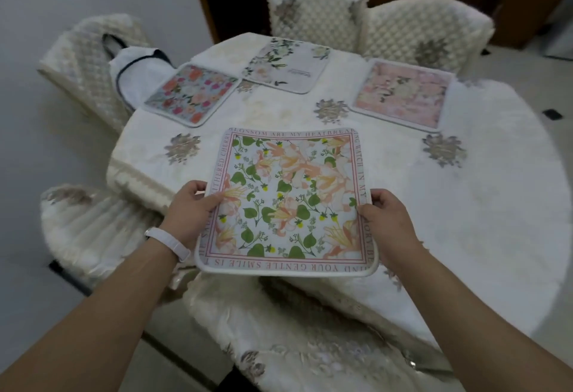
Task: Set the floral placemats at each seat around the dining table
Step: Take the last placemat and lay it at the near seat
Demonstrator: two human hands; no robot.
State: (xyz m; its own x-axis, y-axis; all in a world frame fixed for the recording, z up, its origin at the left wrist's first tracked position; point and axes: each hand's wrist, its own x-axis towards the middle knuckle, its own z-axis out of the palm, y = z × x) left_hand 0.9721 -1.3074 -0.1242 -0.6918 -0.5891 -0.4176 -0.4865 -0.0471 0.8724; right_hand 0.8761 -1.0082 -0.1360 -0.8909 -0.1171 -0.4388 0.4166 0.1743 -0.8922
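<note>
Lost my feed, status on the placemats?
Left hand, right hand grip lily placemat by its sides, near seat. Three mats already laid. Nothing blocking.

Single head-worn wide-angle view, looking forward and down, close over the table (465, 205), chairs (428, 32) beyond

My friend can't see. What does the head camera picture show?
Both hands, left hand and right hand, hold a floral placemat at the near table edge. Three other placemats already lie farther away, near covered chairs.
</note>
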